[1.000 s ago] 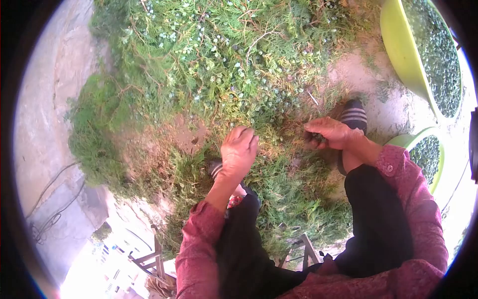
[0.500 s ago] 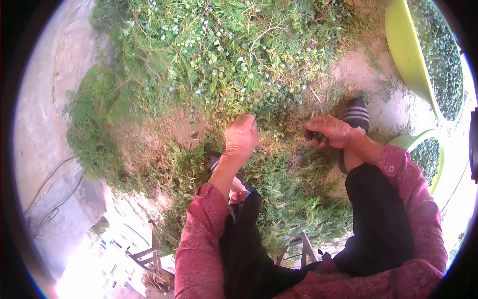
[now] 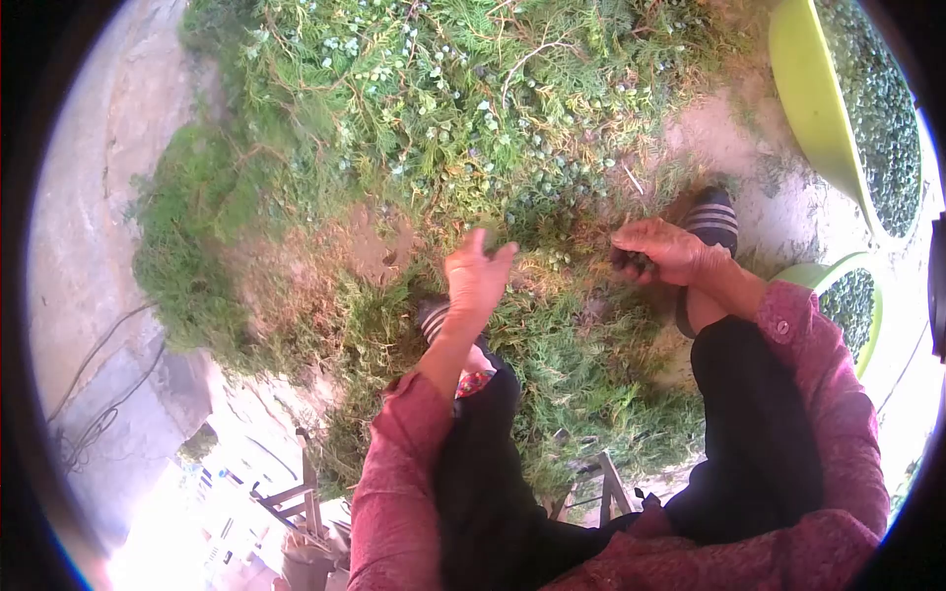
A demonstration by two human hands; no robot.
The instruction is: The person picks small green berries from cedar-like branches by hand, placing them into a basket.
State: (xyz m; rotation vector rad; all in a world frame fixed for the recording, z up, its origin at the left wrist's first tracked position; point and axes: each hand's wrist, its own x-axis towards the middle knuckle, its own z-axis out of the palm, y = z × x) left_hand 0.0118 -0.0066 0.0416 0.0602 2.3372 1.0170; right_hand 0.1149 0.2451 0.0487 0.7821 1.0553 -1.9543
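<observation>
My left hand [image 3: 477, 278] is held over the cut evergreen sprigs, its thumb and fingers apart, and I see nothing in it. To its right, my right hand [image 3: 670, 251] is curled with a dark clump of small round cones [image 3: 633, 262] showing under its fingers. Beyond both hands lies a broad heap of evergreen branches [image 3: 434, 128] dotted with pale blue-green cones. More loose sprigs [image 3: 581, 369] lie between my legs.
A large lime-green basin [image 3: 810, 94] at upper right holds many small green cones, and a smaller green basin [image 3: 865, 345] stands below it. My striped shoes [image 3: 711, 219] rest among the sprigs. A wooden stool frame [image 3: 305, 483] and cables [image 3: 99, 424] are at lower left.
My left hand's fingers have spread from a closed pinch. The right hand stays curled and has shifted very slightly right in the view.
</observation>
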